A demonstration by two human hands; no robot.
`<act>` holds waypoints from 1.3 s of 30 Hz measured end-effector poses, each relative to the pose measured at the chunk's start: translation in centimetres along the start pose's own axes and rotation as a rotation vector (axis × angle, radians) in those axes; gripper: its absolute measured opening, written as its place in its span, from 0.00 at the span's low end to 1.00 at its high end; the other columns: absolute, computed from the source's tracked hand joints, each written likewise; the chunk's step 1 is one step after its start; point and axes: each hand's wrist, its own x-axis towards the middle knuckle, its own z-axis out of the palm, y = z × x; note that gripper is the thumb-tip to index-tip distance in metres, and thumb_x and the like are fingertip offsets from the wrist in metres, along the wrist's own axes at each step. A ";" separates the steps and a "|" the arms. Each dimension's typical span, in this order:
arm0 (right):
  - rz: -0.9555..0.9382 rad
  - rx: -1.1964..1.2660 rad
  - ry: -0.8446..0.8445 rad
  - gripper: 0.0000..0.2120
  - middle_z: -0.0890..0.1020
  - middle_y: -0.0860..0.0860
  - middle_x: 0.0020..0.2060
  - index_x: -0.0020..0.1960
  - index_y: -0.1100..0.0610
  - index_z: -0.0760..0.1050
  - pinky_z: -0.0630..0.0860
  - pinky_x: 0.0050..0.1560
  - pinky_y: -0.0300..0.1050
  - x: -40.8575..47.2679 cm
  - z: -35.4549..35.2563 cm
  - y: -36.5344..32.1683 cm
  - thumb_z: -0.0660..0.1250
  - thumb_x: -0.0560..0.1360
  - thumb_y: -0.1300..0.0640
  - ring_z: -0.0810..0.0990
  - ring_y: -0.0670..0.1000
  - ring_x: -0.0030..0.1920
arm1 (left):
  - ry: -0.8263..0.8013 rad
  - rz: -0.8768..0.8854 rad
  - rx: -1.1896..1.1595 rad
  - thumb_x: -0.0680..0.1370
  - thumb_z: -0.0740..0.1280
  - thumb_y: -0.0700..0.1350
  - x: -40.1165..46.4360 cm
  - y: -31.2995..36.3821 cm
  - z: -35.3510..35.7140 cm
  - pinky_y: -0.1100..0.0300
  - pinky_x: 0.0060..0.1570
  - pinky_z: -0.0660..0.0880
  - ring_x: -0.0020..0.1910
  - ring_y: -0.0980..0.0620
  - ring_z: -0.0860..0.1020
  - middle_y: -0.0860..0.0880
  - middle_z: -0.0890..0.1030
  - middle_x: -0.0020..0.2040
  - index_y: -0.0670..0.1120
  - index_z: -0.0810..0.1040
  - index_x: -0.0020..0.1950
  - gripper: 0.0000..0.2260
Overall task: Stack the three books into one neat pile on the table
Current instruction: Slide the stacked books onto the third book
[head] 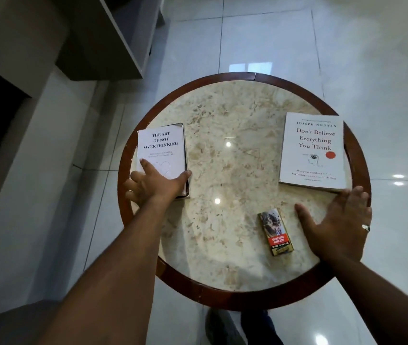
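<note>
Books lie flat on the round marble table (242, 115), well apart: the left book (163, 148) near the left rim, the right book (313, 148) near the right rim. Under the left book a dark edge shows along its right and near sides; that may be the third book already beneath it, but I cannot tell for sure.

Left hand (154, 184) rests on the left book's near corner, fingers (145, 164) spread over the cover and thumb at its right edge, not yet pinching. Right hand (342, 221) lies flat on the table just beside the right book's near edge, fingers spread, holding nothing. A small pack (275, 231) sits between the hands.

Both look like light paperbacks, stiff enough flat but bendy if lifted by one corner, with smooth covers likely to slide on polished marble. Best hold, I judge, is a pinch across the near edge or spine, thumb on top, fingers slipped underneath.
</note>
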 end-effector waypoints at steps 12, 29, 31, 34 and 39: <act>0.001 -0.001 0.018 0.55 0.50 0.64 0.82 0.80 0.65 0.47 0.46 0.81 0.62 0.0 0.6 0.3 0.48 0.73 0.21 0.47 0.62 0.82 | 0.085 0.046 -0.010 0.62 0.60 0.79 -1.5 0.0 1.4 0.40 0.71 0.58 0.74 0.35 0.58 0.36 0.57 0.77 0.47 0.50 0.78 0.55; 0.014 0.020 -0.068 0.57 0.48 0.62 0.83 0.81 0.64 0.49 0.42 0.81 0.57 0.1 -0.9 -0.5 0.36 0.70 0.21 0.45 0.60 0.83 | -0.292 0.768 0.061 0.68 0.52 0.78 -16.1 22.6 8.6 0.29 0.69 0.37 0.76 0.35 0.33 0.43 0.35 0.80 0.59 0.45 0.79 0.45; 0.008 0.036 -0.068 0.59 0.47 0.62 0.83 0.82 0.64 0.48 0.41 0.81 0.56 0.2 -0.8 -0.3 0.32 0.68 0.20 0.45 0.60 0.83 | -0.305 0.756 0.134 0.68 0.55 0.77 -16.0 23.0 9.2 0.27 0.67 0.35 0.75 0.33 0.31 0.43 0.32 0.79 0.60 0.44 0.79 0.45; 0.010 0.033 -0.094 0.58 0.46 0.61 0.83 0.82 0.63 0.46 0.41 0.81 0.56 0.2 -0.7 -0.3 0.37 0.69 0.19 0.43 0.59 0.83 | -0.251 0.805 0.253 0.66 0.57 0.77 -15.1 22.3 9.5 0.25 0.66 0.35 0.74 0.31 0.30 0.42 0.30 0.78 0.60 0.39 0.78 0.49; 0.002 -0.001 -0.086 0.56 0.49 0.63 0.82 0.81 0.65 0.49 0.45 0.81 0.59 0.0 -0.9 -0.3 0.47 0.71 0.22 0.47 0.61 0.83 | -0.236 0.819 0.306 0.65 0.58 0.77 -11.4 20.5 7.6 0.25 0.68 0.39 0.75 0.32 0.32 0.41 0.32 0.79 0.61 0.38 0.78 0.50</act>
